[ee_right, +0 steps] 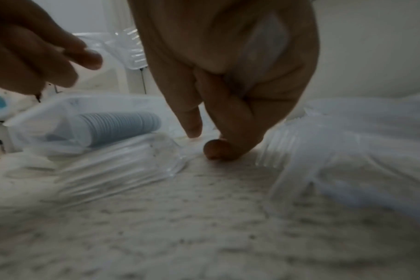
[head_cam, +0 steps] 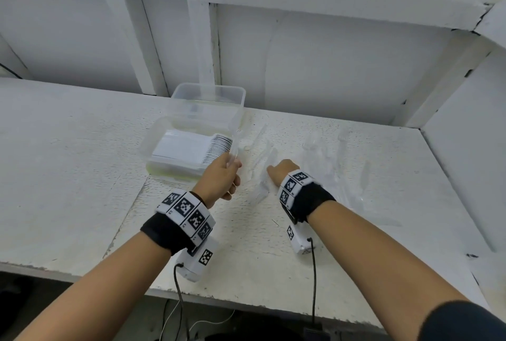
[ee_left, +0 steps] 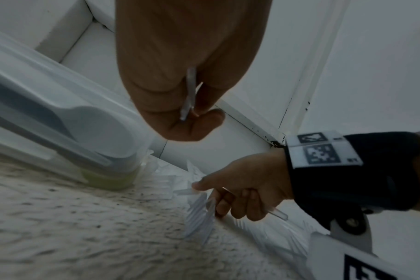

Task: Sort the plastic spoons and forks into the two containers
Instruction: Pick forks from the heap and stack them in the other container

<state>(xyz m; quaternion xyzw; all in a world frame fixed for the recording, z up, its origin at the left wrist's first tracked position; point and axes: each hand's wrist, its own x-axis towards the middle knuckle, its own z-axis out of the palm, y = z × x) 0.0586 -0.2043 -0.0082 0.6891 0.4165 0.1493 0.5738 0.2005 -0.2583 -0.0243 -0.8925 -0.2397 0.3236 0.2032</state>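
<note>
forks and spoons of clear plastic lie scattered [head_cam: 325, 154] right of centre in the head view, on the white table [head_cam: 82, 176]. left hand [head_cam: 221, 179], fingers curled, grips a clear fork [head_cam: 235, 143] whose tines rise toward the containers; the left wrist view shows its handle [ee_left: 188, 94] pinched between thumb and fingers. right hand [head_cam: 282, 171] is down on the table, thumb and fingers [ee_left: 230, 204] pinching a clear utensil handle [ee_left: 278, 214] at a small bunch of forks [ee_left: 199, 214]. near container [head_cam: 189, 149], centre frame, holds stacked white spoons [head_cam: 216, 149]; the far container [head_cam: 210, 102] sits just behind it, touching.
</note>
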